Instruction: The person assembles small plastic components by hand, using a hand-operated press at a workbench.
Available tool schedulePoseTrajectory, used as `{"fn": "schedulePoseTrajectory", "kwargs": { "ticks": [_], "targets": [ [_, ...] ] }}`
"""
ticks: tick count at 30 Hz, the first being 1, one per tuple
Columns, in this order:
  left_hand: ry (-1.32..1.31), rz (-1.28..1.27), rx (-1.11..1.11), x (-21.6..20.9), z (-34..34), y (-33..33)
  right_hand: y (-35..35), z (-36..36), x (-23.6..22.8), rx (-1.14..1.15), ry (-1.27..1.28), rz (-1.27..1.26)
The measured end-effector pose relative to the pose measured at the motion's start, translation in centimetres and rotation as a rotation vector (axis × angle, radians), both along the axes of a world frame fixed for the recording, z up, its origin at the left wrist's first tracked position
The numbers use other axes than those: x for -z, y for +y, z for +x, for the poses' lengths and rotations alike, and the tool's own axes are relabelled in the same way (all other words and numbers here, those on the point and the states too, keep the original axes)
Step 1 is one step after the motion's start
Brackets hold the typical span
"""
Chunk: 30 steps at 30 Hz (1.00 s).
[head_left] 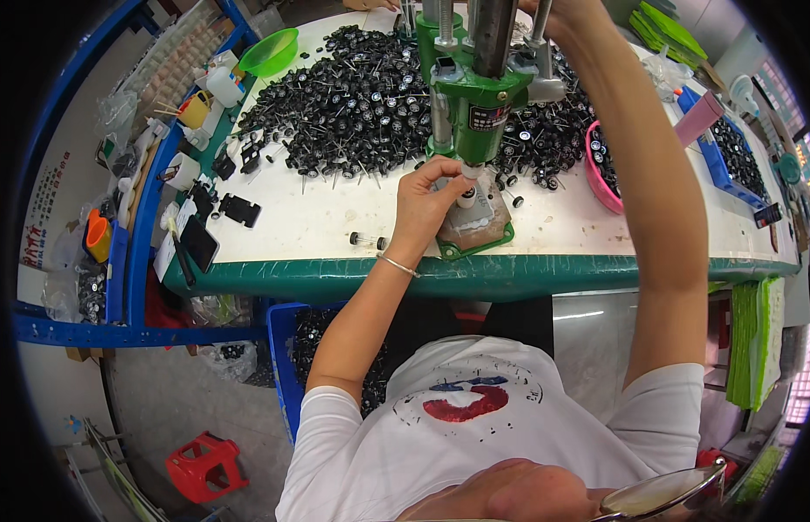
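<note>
Pinching small wheel [467, 193] under green press [476, 91]

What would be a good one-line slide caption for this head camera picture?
Left hand steadies a small wheel part under a green hand press; right hand reaches up top, black toy wheels heaped behind.

The flat worktop [318, 217] is white on top with a dark green front edge. A glossy green metal hand press [474, 109] stands on it, over a grey base plate [474, 222] rimmed in green. The heap of small plastic wheels [352, 104] is black with silvery hubs. A round plastic bowl [270, 50] is lime green, a plastic basket [599, 178] pink, a plastic stool [205, 465] red. The short-sleeved T-shirt [474, 435] is white with a red and blue print.
</note>
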<state>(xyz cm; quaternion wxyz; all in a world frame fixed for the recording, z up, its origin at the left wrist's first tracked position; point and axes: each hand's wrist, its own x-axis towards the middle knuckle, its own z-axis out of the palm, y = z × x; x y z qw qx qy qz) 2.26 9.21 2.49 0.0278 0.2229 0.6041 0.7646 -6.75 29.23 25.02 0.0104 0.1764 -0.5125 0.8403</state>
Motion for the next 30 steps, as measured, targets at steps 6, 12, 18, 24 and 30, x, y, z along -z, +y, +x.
{"fn": "schedulePoseTrajectory", "kwargs": {
  "ticks": [6, 12, 18, 24, 30],
  "targets": [
    [0.001, -0.022, -0.009, 0.8, -0.1, -0.7, -4.0, 5.2, -0.5, 0.572, 0.161, 0.065],
    [-0.068, 0.008, 0.008, 1.2, 0.0, -0.4, -3.0, 8.8, 2.2, 0.543, 0.522, -0.044],
    [-0.057, -0.017, -0.031, 1.9, 0.0, -0.3, -3.4, 9.8, 4.2, 0.721, 0.614, -0.126],
    [-0.127, -0.013, -0.030, 1.2, 0.5, -0.6, -3.3, 9.6, 3.3, 0.656, 0.518, -0.076],
    [-0.237, -0.032, -0.025, 0.1, 0.6, -0.6, -1.8, 1.5, 2.0, -0.002, 0.163, -0.217]
  ]
}}
